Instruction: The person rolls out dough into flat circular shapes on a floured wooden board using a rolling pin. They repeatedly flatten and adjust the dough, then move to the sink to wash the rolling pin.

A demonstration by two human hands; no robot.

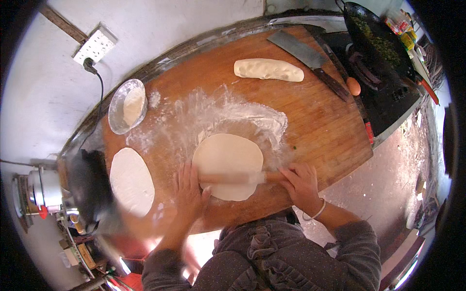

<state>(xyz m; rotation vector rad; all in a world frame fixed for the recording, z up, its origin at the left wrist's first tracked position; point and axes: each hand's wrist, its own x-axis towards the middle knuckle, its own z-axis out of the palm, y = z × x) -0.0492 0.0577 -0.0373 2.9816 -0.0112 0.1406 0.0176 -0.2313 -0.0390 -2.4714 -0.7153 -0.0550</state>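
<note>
A wooden rolling pin [233,178], blurred along its length, lies across the lower part of a round, flat sheet of dough [228,154]. My left hand [190,187] rests at the pin's left end, fingers extended, beside the dough's edge. At its right end, my right hand [300,183] has its fingers over the pin; a bangle circles that wrist. Loose flour [255,114] is spread beyond the round. Farther left lies a second flat oval of dough [131,180]. A thick log of dough [268,70] sits toward the far side of the wooden board [327,123].
A bowl of flour [127,106] stands at the board's left rear. At the right rear lie a cleaver [298,49] and an egg [353,86], near a stove bearing a wok [375,36]. A power strip [95,45] is on the wall, its cord [101,98] hanging down.
</note>
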